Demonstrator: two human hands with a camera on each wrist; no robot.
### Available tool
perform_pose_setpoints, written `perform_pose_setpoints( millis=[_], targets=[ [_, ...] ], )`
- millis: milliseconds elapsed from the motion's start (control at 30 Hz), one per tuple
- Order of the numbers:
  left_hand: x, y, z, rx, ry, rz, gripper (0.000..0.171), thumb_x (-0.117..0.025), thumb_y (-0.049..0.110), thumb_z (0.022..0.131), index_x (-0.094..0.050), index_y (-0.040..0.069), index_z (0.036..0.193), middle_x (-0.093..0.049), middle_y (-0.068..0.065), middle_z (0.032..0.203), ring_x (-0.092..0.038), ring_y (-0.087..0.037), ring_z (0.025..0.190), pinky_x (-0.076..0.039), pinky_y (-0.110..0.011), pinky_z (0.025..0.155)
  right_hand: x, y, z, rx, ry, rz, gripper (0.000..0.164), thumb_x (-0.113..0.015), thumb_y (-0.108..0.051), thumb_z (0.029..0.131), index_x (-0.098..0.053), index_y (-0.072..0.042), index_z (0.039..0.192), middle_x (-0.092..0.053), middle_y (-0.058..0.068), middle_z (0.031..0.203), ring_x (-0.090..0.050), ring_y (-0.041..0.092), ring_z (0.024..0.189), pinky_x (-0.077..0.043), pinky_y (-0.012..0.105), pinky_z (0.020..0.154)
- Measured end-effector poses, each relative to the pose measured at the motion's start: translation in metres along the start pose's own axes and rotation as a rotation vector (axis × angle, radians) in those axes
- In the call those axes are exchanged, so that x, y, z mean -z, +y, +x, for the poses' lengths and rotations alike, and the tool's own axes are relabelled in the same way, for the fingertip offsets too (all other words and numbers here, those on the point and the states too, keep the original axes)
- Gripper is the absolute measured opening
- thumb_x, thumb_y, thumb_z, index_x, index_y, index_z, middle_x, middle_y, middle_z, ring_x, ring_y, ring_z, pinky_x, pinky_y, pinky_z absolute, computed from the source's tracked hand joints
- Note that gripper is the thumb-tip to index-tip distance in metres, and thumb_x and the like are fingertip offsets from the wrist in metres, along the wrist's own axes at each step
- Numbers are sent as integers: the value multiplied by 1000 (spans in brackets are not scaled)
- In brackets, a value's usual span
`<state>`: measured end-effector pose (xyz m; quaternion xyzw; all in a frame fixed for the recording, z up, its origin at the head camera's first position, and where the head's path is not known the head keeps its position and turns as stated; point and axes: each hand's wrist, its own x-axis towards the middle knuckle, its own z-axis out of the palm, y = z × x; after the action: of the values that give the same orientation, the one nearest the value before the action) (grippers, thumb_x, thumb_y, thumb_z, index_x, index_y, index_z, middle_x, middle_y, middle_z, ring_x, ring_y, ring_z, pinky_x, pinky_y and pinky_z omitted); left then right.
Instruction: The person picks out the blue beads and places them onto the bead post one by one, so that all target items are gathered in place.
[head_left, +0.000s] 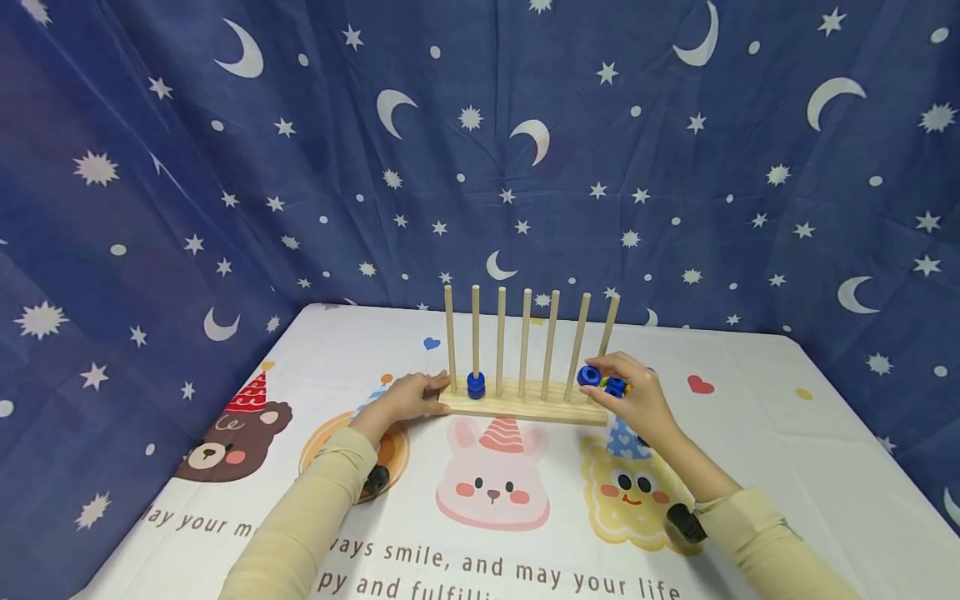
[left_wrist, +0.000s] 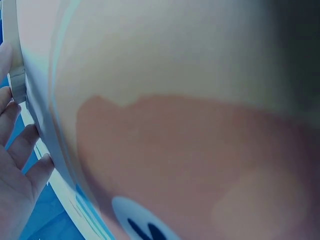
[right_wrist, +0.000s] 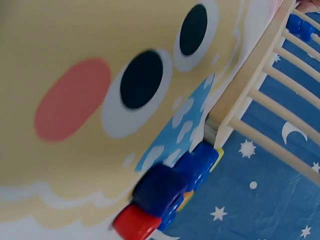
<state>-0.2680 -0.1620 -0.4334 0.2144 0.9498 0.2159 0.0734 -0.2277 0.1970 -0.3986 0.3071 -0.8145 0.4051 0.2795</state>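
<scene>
A wooden peg rack [head_left: 525,408] with several upright pegs stands on the table. My left hand [head_left: 408,397] grips the left end of its base; in the left wrist view, fingers [left_wrist: 20,145] lie at the base's end [left_wrist: 17,82]. Blue beads [head_left: 476,386] sit low on the second peg from the left. At the right end, my right hand [head_left: 637,396] pinches a blue ring-shaped bead [head_left: 588,377] between thumb and fingers, beside the pegs. More blue beads [right_wrist: 197,165] and a red bead [right_wrist: 136,221] lie by the rack's right end, partly hidden by the hand in the head view.
A white tablecloth [head_left: 750,467] with printed cartoon animals and lettering covers the table. Behind it hangs a dark blue curtain [head_left: 570,200] with moons and stars. A dark wrist camera [head_left: 686,523] sits near the right cuff, another [head_left: 377,480] near the left.
</scene>
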Motion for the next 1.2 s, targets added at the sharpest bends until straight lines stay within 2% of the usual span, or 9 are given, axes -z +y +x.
perform_pose_setpoints(
  millis=[100,333,500,667,833,1033,1200],
  targets=[
    [-2,-2,0,5,-5,-5,60,-72,30,82,-52,6,133,-46,-12,140,-47,-41,125,-40,-47,104,-4,-6,0,-18,7,7,39,-80,8,64,-68,3,101,-68,11,90,-60,-1,82,-44,1,78],
    [-2,-6,0,-1,-4,12,60,-72,32,82,-53,7,133,-47,-11,140,-47,-41,126,-40,-48,104,-12,-32,13,11,11,26,34,-77,14,64,-66,11,96,-67,19,86,-60,17,77,-42,0,74],
    [0,-7,0,-25,-18,38,60,-70,33,84,-52,6,134,-47,-11,141,-48,-40,125,-40,-49,104,-23,-30,20,21,2,61,37,-79,11,63,-67,7,98,-67,15,86,-60,13,80,-42,1,76],
    [3,-4,1,-59,-3,58,60,-68,33,85,-51,4,135,-46,-12,142,-46,-39,128,-38,-49,106,-29,-28,28,56,-26,104,37,-79,6,68,-68,1,102,-68,10,91,-61,10,84,-46,5,79],
    [1,-3,0,-95,-31,96,64,-63,37,88,-45,2,138,-41,-14,146,-43,-38,131,-35,-49,108,-33,-35,35,78,-23,120,37,-79,6,68,-69,1,103,-68,9,91,-60,7,86,-48,8,80],
    [0,-5,-4,-119,4,153,64,-63,34,88,-44,-1,139,-43,-18,143,-49,-39,125,-42,-48,103,-45,-48,45,102,-26,151,38,-79,7,66,-68,4,102,-68,12,92,-61,15,84,-48,10,81],
    [0,-3,-6,-134,-25,168,65,-61,35,89,-42,-1,140,-41,-21,144,-48,-41,125,-42,-48,103,-53,-53,51,169,9,186,40,-80,11,63,-67,6,100,-68,16,90,-61,25,82,-48,10,80]
  ],
)
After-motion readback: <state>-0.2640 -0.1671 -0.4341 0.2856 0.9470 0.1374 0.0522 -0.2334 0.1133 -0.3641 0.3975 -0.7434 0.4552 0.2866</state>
